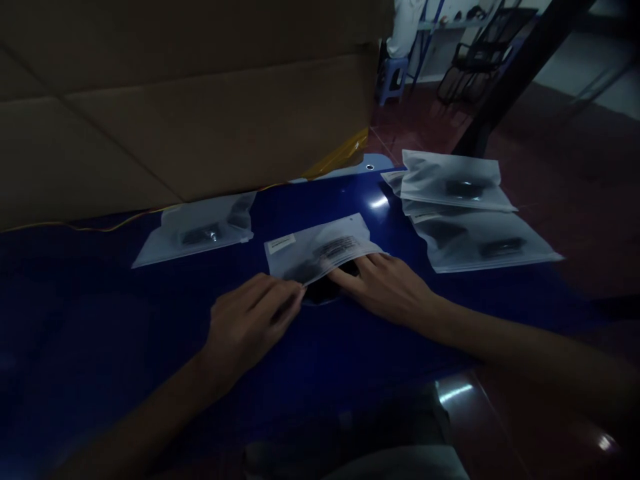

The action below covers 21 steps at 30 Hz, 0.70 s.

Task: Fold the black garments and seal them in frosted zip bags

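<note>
A frosted plastic zip bag (300, 257) with a small white label lies on the blue table in front of me. My left hand (255, 317) is closed, pinching the near edge of its mouth between thumb and fingers. The thumb and fingers of my right hand (387, 283) reach into the opening around a dark item (323, 291), their tips partly covered by the bag. Part of this item sticks out at the mouth; its exact kind is too dark to tell. Dark printing or contents show through the film.
Another frosted bag (200, 230) with a dark item lies left, by a large cardboard box (215, 127). Several filled bags (457, 180) overlap at the table's right end. Beyond are a dark slanted post (520, 73), a blue stool (393, 80) with a person on it, and a black chair (483, 53).
</note>
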Motion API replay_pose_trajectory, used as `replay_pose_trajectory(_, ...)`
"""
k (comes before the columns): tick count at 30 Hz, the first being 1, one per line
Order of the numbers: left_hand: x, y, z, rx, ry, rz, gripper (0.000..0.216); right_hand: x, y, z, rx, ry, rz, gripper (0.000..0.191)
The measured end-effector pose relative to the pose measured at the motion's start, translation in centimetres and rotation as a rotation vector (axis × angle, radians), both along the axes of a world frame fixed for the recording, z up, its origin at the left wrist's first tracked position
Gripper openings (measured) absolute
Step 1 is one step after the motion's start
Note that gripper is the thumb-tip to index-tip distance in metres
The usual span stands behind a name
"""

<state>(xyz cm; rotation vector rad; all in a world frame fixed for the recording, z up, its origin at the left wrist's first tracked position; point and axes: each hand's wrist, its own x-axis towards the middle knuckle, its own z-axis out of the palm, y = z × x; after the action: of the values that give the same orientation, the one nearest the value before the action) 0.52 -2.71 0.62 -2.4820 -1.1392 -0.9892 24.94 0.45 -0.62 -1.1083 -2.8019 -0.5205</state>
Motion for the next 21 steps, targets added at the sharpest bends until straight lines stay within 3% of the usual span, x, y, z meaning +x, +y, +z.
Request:
replay_pose_trajectory(7,-0.2,-0.2,-0.3,-0.039,0.015,-0.087,0.012,-0.6,-0.6,0.1,0.121,-0.008,-0.12,0.05)
replay_pose_trajectory(13,-0.4,0.8,-0.6,0.001,0.142,-0.208,0.022,0.1,0.0,0.1,0.093,0.006,-0.127,0.042)
replay_pose_trajectory(18,-1.6,1.3,-1.1,0.01,0.116,-0.139,0.014,0.1,0.1,-0.1,0.162,0.129,-0.074,0.036)
replay_pose_trajectory(21,-2.1,1.3,-0.9,-0.042,0.036,-0.119,0.013,-0.1,-0.1,0.0,0.266,0.214,0.066,0.036)
